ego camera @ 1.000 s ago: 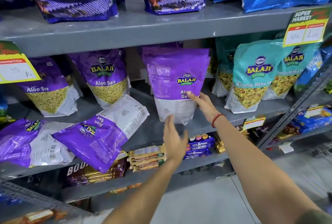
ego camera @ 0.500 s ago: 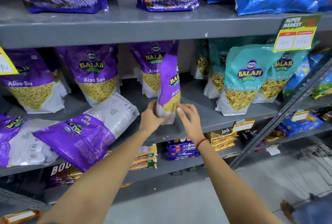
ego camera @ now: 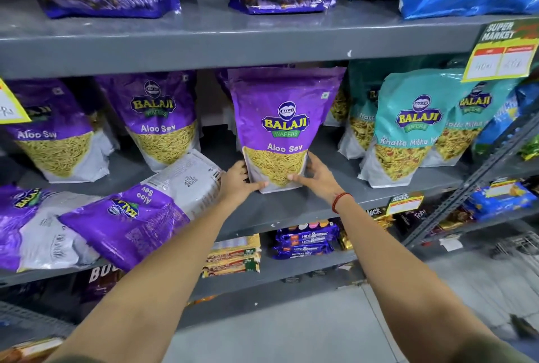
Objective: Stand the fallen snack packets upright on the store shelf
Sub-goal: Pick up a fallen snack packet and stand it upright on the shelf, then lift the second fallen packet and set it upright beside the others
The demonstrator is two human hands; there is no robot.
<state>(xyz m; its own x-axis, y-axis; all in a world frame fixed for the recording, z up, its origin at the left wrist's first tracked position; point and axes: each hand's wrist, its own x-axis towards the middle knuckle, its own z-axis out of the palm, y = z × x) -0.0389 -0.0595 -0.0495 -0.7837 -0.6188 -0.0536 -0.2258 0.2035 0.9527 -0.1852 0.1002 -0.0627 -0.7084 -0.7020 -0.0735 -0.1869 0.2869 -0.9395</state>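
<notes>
A purple Aloo Sev packet [ego camera: 284, 117] stands upright on the grey middle shelf [ego camera: 291, 208], front label facing me. My left hand [ego camera: 237, 183] grips its lower left corner and my right hand [ego camera: 313, 177] grips its lower right corner. Two more purple Aloo Sev packets lie fallen at the shelf's front left: one [ego camera: 140, 211] on its back with the label upside down, another [ego camera: 32, 228] flat at the far left edge.
Upright Aloo Sev packets [ego camera: 162, 120] stand behind the fallen ones. Teal Khatta Mitha packets [ego camera: 408, 129] stand to the right. Price tags [ego camera: 500, 56] hang from the upper shelf edge. Biscuit packs [ego camera: 304, 241] fill the shelf below. A slanted metal upright [ego camera: 472, 185] is at right.
The held packet has been turned from back-facing, through edge-on, to front-facing. Both hands now clasp its base; earlier the left hand was free and open.
</notes>
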